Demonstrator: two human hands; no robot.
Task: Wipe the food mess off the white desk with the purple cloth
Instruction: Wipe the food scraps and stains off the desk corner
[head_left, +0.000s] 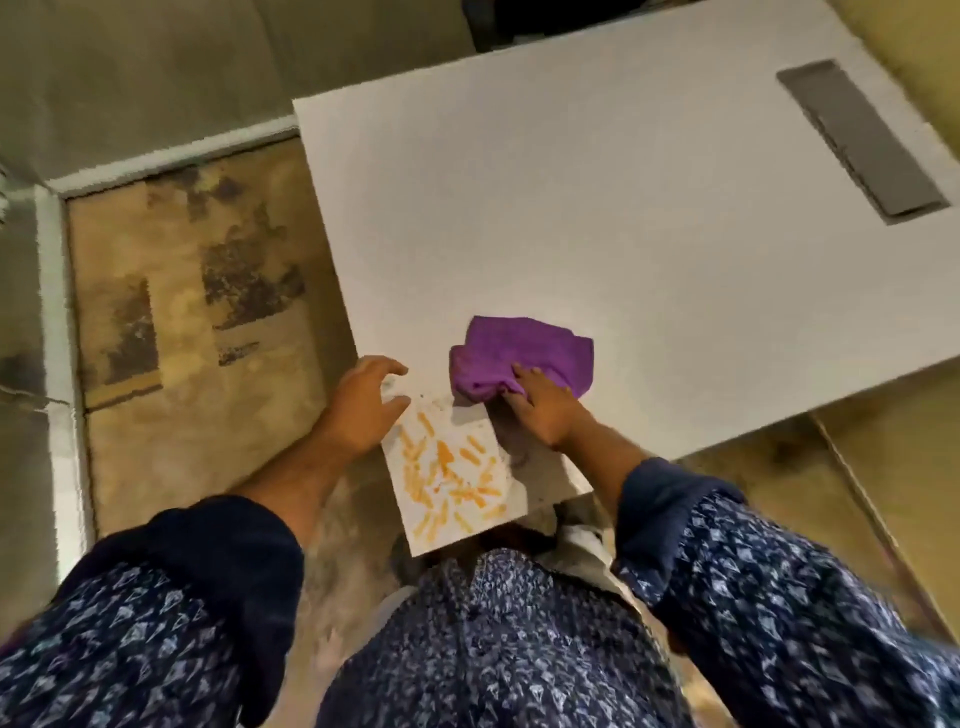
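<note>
From the head view, the white bench (597, 218) runs away from the person, and the purple cloth (519, 356) lies bunched on it near the front corner. Just nearer the body, a sheet of paper (457, 478) carries the food mess (449, 475), a scatter of orange strips, and juts past the bench edge toward the lap. A few specks sit on the bare surface between cloth and paper. To do this step well, I judge the cloth should be pressed flat and drawn toward the paper in one steady pull, so the crumbs gather onto the sheet and do not drop to the floor (197, 322); the paper needs steadying, since its overhang looks easy to tip. The right hand (540, 410) lies palm-down with its fingers closed over the near edge of the cloth, gripping it. The left hand (363, 405) hovers at the paper's far left corner, fingers spread and curled, holding nothing; whether its fingertips touch the sheet cannot be told. A grey inset strip (862, 140) lies far off at the back.
</note>
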